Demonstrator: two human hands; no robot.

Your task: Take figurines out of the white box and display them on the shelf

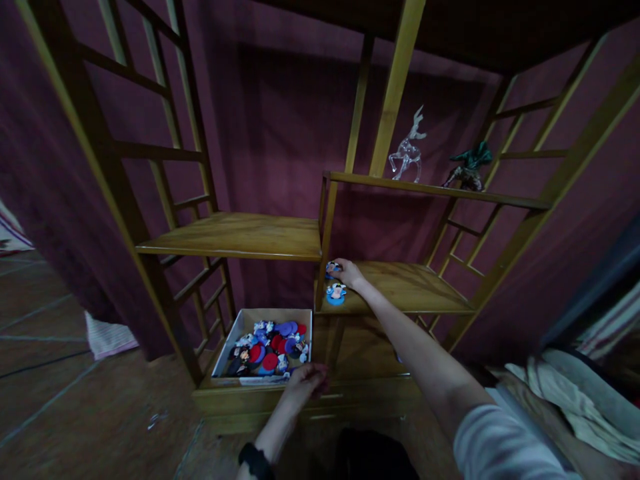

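My right hand reaches onto the lower right shelf board, its fingers closed on a small figurine with a blue base beside the upright post. Just in front of it stands another small figurine on a round light-blue base. Low in the view, my left hand hovers by the near right corner of a white box. Its fingers are somewhat blurred, but thumb and fingers look apart with nothing between them. Inside the box lies a heap of small figurines with red, blue, purple and black bases.
A clear deer figurine and a dark green figure stand on the upper right board. The wooden shelf has an upright post between its left and right boards. Cloth lies at the right.
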